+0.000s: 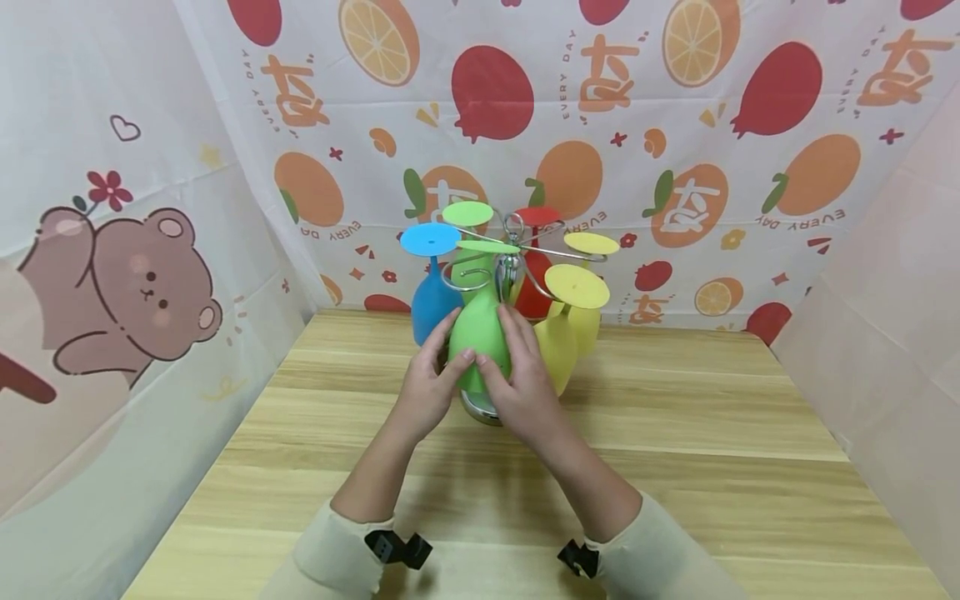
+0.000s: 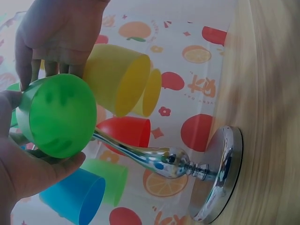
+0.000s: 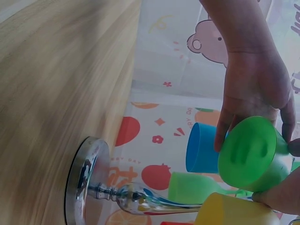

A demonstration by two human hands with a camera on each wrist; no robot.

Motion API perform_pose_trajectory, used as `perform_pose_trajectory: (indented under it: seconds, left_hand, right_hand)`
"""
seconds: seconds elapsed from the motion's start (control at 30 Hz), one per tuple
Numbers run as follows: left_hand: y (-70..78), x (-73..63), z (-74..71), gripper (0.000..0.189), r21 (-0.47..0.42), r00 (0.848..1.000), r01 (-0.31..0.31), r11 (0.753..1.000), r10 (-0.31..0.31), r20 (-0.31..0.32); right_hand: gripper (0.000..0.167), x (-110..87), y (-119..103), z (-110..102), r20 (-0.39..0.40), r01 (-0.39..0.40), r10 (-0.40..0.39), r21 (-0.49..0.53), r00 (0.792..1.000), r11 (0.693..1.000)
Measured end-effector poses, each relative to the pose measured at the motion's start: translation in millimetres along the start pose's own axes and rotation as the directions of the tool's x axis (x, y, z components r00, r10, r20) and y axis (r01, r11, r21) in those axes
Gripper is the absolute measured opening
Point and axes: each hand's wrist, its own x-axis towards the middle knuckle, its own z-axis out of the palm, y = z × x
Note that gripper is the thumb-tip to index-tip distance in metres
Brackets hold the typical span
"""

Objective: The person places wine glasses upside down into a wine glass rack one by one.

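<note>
A bright green plastic goblet (image 1: 478, 321) hangs upside down near the front of a chrome stemware rack (image 1: 508, 268), its round foot up at a wire arm. My left hand (image 1: 429, 392) holds its bowl from the left, and my right hand (image 1: 527, 385) holds it from the right. Both thumbs meet on the bowl's near side, while the fingers reach around the sides. The left wrist view shows the goblet's wide mouth (image 2: 63, 115) facing down, held above the level of the rack's round base (image 2: 227, 176).
Around the rack hang a blue goblet (image 1: 430, 307), a red goblet (image 1: 536, 279), a lighter green goblet (image 2: 112, 180) and two yellow goblets (image 1: 555, 346). The rack stands on a wood-grain table (image 1: 690, 433). A fruit-print cloth (image 1: 491, 167) hangs behind it.
</note>
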Motion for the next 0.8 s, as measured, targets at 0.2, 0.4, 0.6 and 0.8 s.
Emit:
perform_pose_trajectory:
  seconds: [0.2,0.4,0.6,0.8]
  left_hand:
    - [-1.5,-0.7,-3.5,0.062,0.021,1.000,0.010,1.000,-0.009,-0.022]
    - [-6.4,-0.4,-6.0,0.062,0.030,0.999,0.003,1.000,-0.002,-0.034]
    - [-8.8,-0.9,-6.5,0.065,0.029,0.999,0.006,1.000,-0.005,-0.048]
    - [-7.8,-1.0,-6.9,0.068,0.045,0.996,0.014,0.999,-0.010,-0.085]
  right_hand:
    - [0.066,3.0,-1.3,3.0,0.022,-0.019,0.019,0.012,1.000,1.000]
    - [0.066,5.1,0.2,6.0,0.023,-0.024,0.024,0.008,0.999,1.000]
    - [0.064,6.0,1.8,7.9,0.017,-0.025,0.025,0.019,1.000,1.000]
    - [0.063,8.3,2.1,9.8,0.011,-0.004,0.004,0.029,1.000,1.000]
